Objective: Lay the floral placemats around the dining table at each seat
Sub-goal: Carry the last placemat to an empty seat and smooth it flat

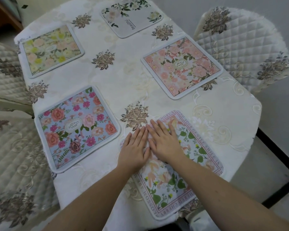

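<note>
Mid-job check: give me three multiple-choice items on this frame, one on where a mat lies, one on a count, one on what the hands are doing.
1. Where is the blue mat with pink flowers?
A. near left of the table
B. far end
C. on a chair

2. How many mats lie on the table?
A. three
B. five
C. seven

3. What are both hands doing on the lettered mat?
A. gripping its corners
B. lifting it
C. lying flat on it, fingers straight

Answers: 1 A, it lies at the near left edge, beside the left hand. 2 B, two on the left, one at the far end, two on the right. 3 C, the left hand and right hand lie palm-down, nothing pinched.
</note>
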`<state>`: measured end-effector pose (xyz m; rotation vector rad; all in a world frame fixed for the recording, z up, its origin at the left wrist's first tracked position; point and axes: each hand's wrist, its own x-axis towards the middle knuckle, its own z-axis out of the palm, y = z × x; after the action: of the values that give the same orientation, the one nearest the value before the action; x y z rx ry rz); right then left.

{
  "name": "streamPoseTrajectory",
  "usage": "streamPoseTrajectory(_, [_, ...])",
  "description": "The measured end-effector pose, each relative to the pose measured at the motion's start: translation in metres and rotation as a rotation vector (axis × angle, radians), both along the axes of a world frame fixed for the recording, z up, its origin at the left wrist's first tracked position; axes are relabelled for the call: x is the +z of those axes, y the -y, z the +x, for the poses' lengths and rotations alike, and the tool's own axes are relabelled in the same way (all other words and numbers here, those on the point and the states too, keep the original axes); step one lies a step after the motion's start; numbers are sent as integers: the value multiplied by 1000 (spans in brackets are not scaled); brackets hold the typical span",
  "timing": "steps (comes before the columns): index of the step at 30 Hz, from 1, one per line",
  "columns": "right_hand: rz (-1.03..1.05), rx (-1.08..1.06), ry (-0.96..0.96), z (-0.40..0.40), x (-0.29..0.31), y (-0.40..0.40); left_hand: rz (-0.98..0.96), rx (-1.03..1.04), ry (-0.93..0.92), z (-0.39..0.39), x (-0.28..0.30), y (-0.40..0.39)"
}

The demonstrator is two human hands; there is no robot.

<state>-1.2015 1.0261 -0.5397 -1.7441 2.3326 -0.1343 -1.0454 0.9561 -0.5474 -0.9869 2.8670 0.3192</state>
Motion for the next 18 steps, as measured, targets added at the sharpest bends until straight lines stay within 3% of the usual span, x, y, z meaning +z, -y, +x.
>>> streamPoseTrajectory(4, [13, -184, 22, -20, -1, 9, 2, 1, -16, 0, 0, 0])
streamPoseTrajectory(18, [-50, -255, 52, -43, -5, 6, 21, 13, -43, -1, 3, -1])
